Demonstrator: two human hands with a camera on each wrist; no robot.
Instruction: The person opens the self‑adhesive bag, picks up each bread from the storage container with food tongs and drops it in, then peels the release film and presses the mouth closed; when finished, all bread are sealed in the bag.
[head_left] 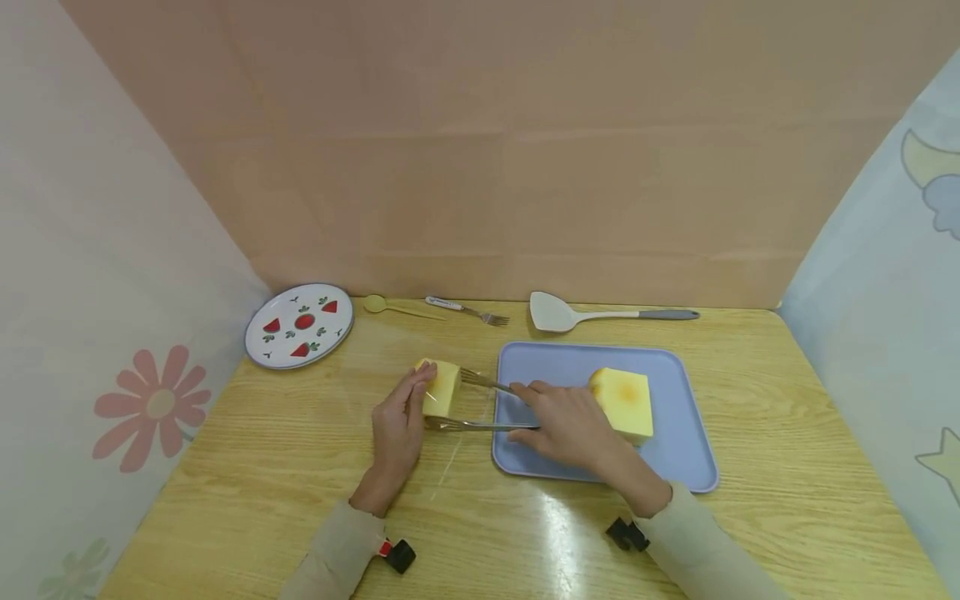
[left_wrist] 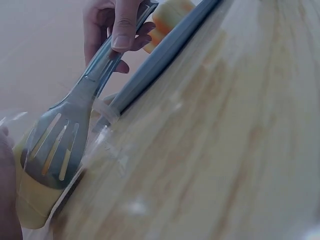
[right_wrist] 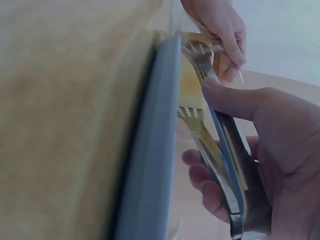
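presently, the yellow block [head_left: 444,393] lies over the desk [head_left: 225,500], left of the tray [head_left: 678,429], its visible longer axis running front to back. the left hand [head_left: 397,423] is nearer, touching its left side; whether those fingers pinch the clear film [head_left: 489,407] cannot be told. the right hand [head_left: 572,423] grasps tongs [head_left: 483,426] reaching leftward to it. appearance: pale, square-edged, browned on top.

Back of the wooden table [head_left: 262,500], left to right: round white plate [head_left: 285,337], yellow spoon [head_left: 377,304], white-handled metal fork [head_left: 471,312], grey-handled white spatula [head_left: 557,314]. Before the spatula: rectangular blue tray [head_left: 667,475] bearing a yellow squared block [head_left: 627,402]; left of it, second yellow block [head_left: 445,393], reached by metal tongs [head_left: 483,427].
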